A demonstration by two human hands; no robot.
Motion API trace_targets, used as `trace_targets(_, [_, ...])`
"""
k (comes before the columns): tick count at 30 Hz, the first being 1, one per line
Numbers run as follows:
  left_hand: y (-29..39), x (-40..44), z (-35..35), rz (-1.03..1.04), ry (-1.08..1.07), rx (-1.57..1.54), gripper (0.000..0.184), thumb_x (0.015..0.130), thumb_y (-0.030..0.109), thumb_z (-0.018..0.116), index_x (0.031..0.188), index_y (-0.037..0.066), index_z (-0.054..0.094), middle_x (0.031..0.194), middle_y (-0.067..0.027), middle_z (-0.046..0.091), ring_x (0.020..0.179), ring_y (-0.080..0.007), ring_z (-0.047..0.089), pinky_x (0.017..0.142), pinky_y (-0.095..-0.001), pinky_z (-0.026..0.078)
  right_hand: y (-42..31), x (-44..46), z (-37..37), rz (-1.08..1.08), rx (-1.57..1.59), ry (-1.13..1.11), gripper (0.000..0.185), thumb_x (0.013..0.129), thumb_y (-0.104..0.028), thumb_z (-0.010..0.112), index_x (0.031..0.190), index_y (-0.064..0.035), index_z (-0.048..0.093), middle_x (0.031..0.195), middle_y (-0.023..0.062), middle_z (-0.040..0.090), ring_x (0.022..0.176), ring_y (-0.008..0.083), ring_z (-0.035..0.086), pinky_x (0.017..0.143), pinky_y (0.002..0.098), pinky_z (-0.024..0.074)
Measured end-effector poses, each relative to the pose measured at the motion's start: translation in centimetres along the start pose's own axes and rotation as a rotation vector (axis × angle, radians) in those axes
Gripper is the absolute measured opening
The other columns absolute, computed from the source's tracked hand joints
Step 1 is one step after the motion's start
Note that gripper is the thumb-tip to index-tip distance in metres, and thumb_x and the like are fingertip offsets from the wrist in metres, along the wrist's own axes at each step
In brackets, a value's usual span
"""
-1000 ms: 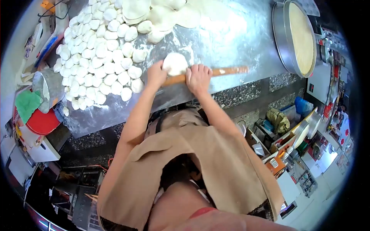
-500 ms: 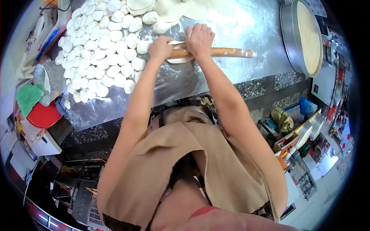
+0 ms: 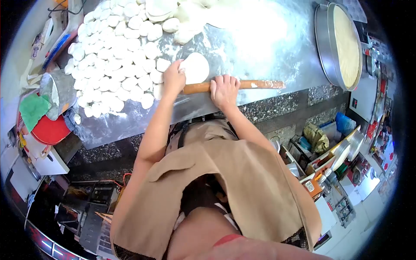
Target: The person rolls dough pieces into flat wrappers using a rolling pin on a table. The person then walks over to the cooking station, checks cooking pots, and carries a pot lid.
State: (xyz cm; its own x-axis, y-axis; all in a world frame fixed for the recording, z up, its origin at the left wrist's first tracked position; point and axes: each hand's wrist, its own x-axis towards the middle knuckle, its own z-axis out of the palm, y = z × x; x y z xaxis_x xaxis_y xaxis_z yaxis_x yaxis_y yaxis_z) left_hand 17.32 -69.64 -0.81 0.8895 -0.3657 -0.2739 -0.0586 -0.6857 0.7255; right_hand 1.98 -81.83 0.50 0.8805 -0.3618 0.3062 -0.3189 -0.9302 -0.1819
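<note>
**While the rolling pin (image 3: pixel 262 84) is clasped, the dough round (image 3: pixel 196 68) is steadied**

Flattening appears to be in hand. On the table (image 3: pixel 189 104), the dough round is pinched at its edge by the left hand's (image 3: pixel 174 79) fingers; just nearer the body, the rolling pin is gripped by the right hand (image 3: pixel 225 92), knuckles up. Both forearms are stretched forward. For another pass, even pressure would be called for.
</note>
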Motion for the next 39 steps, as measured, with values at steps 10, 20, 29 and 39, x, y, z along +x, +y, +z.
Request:
trace_targets(10, [9.7,2.0,-1.5,0.182,-0.538,-0.035,0.028,0.078,0.024,0.07,0.1,0.007,0.063,0.098,-0.0177,0.064,0.093,-0.0362,0.061,0.082,-0.0431,0.048,2.9,-3.1,1.2,0.007,0.071,0.045,0.025,0.079,-0.035,0.061,0.09,-0.0128,0.06,0.091,0.0058,0.056,0.09,0.0268,0.052,0.089,0.0441,0.0359])
trace_targets(20, [4.2,5.3,-0.1,0.759,-0.187,0.576,0.04,0.086,0.019,0.061,0.126,0.018,0.057,0.131,-0.0106,0.051,0.119,-0.0301,0.049,0.104,-0.0493,0.031,6.2,-1.2,1.9,0.077,0.066,0.071,0.022,0.08,-0.034,0.058,0.089,-0.0139,0.061,0.091,0.0038,0.057,0.091,0.0246,0.052,0.086,0.0422,0.0361])
trace_targets(29, [8.1,1.9,6.7,0.678,0.036,0.335,0.064,0.087,0.039,0.059,0.142,0.013,0.039,0.149,-0.0151,0.03,0.138,-0.0346,0.027,0.11,-0.0586,0.017,6.0,-0.7,1.9,0.085,0.089,0.062,0.022,0.081,-0.033,0.058,0.088,-0.0121,0.06,0.09,0.0039,0.056,0.089,0.0246,0.052,0.087,0.0414,0.0364])
trace_targets(39, [7.2,1.8,5.1,0.207,-0.365,0.332,0.036,0.091,0.014,0.05,0.126,0.008,0.059,0.113,-0.0195,0.058,0.102,-0.0336,0.057,0.093,-0.0385,0.045,7.8,7.1,5.6,0.264,0.019,-0.044,0.031,0.09,-0.033,0.051,0.084,-0.0035,0.06,0.081,0.0165,0.059,0.08,0.0348,0.056,0.076,0.0465,0.0436])
